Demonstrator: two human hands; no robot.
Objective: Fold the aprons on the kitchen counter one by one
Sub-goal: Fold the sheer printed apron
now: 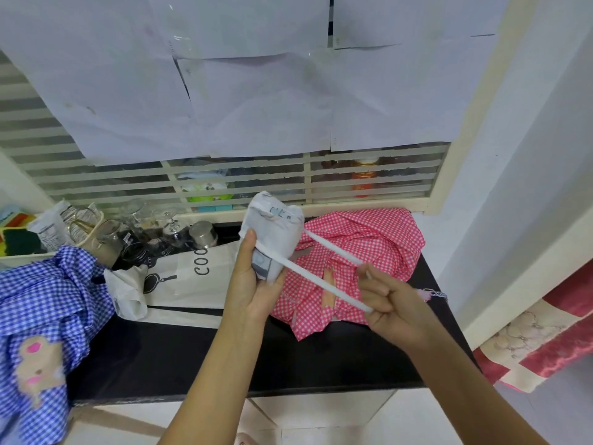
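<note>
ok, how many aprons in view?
4: rolled white apron in the left hand, pink checked apron on the counter, right, blue checked apron far left, printed white apron centre. Others may be hidden.

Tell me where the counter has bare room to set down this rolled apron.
The front strip of the black counter is bare, bordered by the blue gingham apron, the white printed apron and the pink gingham apron. A narrow strip also shows right of it. The back left is crowded with glasses and jars.
</note>
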